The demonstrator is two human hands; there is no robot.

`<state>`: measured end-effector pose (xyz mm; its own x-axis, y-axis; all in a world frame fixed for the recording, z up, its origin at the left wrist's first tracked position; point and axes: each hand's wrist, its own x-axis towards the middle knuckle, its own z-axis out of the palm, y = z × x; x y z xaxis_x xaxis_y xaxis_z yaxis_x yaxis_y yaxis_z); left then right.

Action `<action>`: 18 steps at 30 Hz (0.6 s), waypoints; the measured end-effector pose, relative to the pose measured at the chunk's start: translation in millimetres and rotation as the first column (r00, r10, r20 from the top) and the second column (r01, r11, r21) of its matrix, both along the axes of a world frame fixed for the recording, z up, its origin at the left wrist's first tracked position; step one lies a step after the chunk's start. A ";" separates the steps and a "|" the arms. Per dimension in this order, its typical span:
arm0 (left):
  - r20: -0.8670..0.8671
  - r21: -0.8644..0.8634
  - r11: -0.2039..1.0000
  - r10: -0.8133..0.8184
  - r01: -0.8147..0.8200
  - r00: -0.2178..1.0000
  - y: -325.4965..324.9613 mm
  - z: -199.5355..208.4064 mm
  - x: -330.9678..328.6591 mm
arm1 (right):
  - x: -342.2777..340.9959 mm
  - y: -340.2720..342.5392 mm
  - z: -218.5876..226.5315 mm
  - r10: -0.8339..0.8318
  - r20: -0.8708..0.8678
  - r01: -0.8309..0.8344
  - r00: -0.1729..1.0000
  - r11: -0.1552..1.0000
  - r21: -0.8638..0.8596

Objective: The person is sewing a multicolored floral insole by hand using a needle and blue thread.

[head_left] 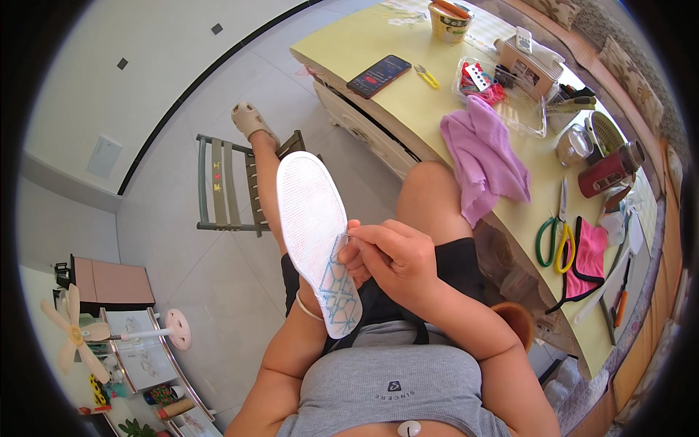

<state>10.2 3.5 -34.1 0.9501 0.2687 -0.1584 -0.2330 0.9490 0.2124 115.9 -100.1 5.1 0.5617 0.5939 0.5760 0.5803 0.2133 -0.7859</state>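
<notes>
A white shoe insole [312, 200] with a fine mesh face stands upright over my lap. Blue stitched lines [338, 295] in crossing shapes cover its lower part. My left hand [357, 272] is closed round the insole from behind, so most of that hand is hidden; fingers show past the right edge. At that same edge, beside the top of the blue stitches, my right hand [397, 255] pinches a thin needle [344, 235], only a sliver of which shows between the fingertips.
On the yellow-topped table to the right lie a purple cloth [484, 156], scissors [559, 233], a phone [379, 76], small yellow snips [427, 76], a plastic tray of red thread [484, 91] and a dark red flask [611, 169]. A folding stool [226, 182] stands ahead.
</notes>
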 end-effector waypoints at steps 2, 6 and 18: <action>0.029 -0.001 1.000 -0.014 0.014 0.999 1.1 -3.6 -0.6 | -1.8 0.1 0.0 0.002 -0.018 -0.002 1.000 1.000 -0.008; 0.012 0.075 0.997 0.003 -0.004 1.000 -0.5 -3.7 0.0 | -1.0 -1.0 0.1 -0.004 -0.001 0.004 1.000 0.999 -0.042; 0.027 -0.023 0.999 -0.032 0.032 0.999 1.3 -11.6 -0.2 | -2.0 0.6 -2.5 0.005 -0.016 -0.005 1.000 1.000 -0.005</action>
<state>10.0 4.8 -45.6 0.9622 0.2344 -0.1386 -0.2076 0.9608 0.1836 113.9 -99.5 2.6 0.5681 0.5991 0.5642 0.5668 0.2123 -0.7961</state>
